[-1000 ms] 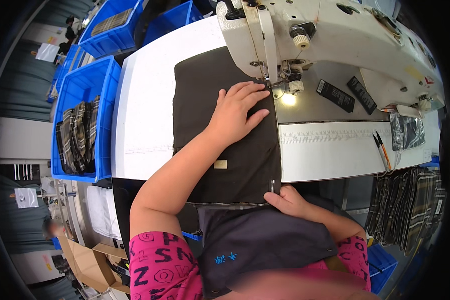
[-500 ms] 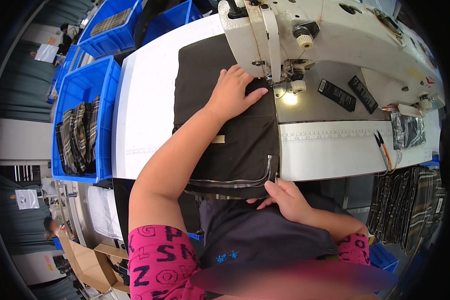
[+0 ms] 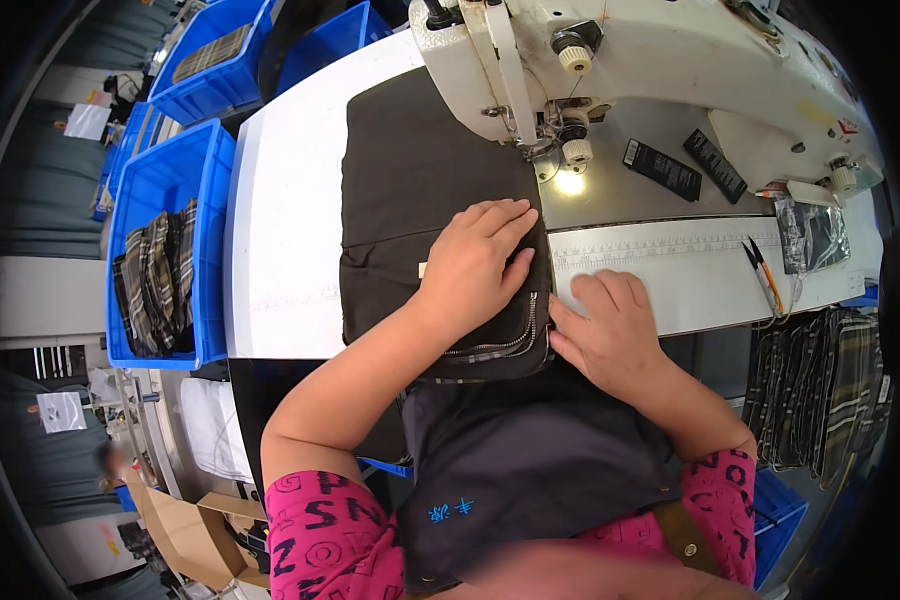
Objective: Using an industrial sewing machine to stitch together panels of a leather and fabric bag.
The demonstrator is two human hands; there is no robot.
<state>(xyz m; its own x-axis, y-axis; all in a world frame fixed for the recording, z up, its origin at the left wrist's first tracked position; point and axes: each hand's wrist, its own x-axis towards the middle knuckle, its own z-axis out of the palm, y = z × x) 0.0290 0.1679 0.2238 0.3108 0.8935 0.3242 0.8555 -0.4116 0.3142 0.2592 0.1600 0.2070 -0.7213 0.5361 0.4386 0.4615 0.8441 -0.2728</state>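
Note:
A dark brown fabric panel [image 3: 400, 170] with a metal zipper [image 3: 515, 345] along its near edge lies on the white sewing table [image 3: 280, 220]. Its far right edge reaches under the head of the sewing machine [image 3: 560, 150]. My left hand [image 3: 475, 260] rests flat on the panel, fingers stretched toward its right edge. Beside the zipper's corner, my right hand [image 3: 610, 330] is closed, its thumb and forefinger at the panel's right edge. A small pale label [image 3: 422, 269] shows partly beside my left hand. Plaid fabric peeks out below the zipper.
To the left stands a blue bin [image 3: 220, 180] holding plaid pieces [image 3: 155, 280]. Two black tags [image 3: 662, 170] lie on the machine bed. Right of my hands are pens [image 3: 765, 275] and a clear plastic bag [image 3: 812, 235]. Stacked plaid pieces [image 3: 815, 390] hang at the right.
My left hand has slid nearer along the panel, away from the needle area. My right hand has moved up and right along the panel's edge. The zipper end has shifted slightly nearer the machine.

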